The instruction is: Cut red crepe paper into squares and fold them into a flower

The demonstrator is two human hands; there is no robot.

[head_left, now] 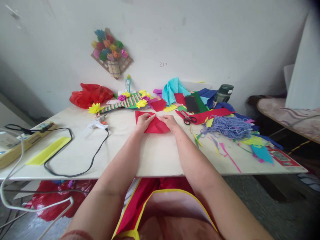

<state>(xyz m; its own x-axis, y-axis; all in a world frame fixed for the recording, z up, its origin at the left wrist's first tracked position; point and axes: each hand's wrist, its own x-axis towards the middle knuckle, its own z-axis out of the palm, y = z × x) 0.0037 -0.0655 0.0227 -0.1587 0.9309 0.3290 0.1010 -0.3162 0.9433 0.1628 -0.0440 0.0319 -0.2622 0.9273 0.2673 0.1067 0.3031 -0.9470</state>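
A sheet of red crepe-like paper [158,127] lies at the middle of the white table, creased and partly folded. My left hand [144,122] grips its upper left part, thumb and fingers pinched together. On the other side, my right hand [168,121] pinches the paper near its upper edge. The fingertips of both hands almost meet at the top of the sheet. To the right lie black-handled scissors [189,119] on a red strip of paper [215,114]. Behind my hands rests a green guitar-shaped craft [125,104] with yellow and purple paper flowers.
A white glue gun [99,124] with a black cord is at left, near a yellow sheet [48,151] and a power strip [27,143]. Purple yarn [228,126], a phone [191,104], a dark bottle [223,94] and coloured paper crowd the right.
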